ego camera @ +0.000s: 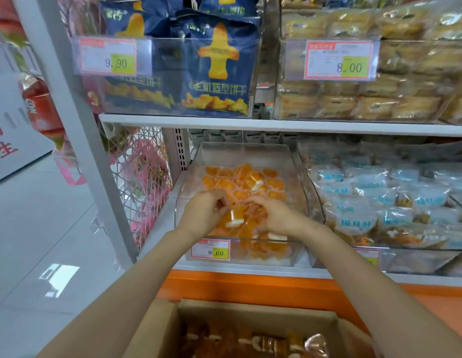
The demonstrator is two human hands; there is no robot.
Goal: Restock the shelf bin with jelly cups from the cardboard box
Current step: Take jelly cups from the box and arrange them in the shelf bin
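A clear plastic shelf bin (299, 177) on the lower shelf holds several orange jelly cups (240, 182) with small white spoons. Both my hands reach into its front half. My left hand (204, 211) curls its fingers round an orange jelly cup (235, 215) just above the pile. My right hand (275, 215) is knuckles-up, its fingers curled down onto jelly cups in the pile; its fingertips are hidden. The open cardboard box (173, 324) sits below at the bottom of the view, with more jelly cups (266, 342) inside.
A price label (210, 250) reading 8.60 is on the bin's front. Bagged pastries (379, 202) fill the bin to the right. Blue biscuit bags (214, 71) and wrapped cakes (367, 99) sit on the shelf above. A grey upright (77, 125) and wire mesh (142, 177) stand at left, beside tiled floor.
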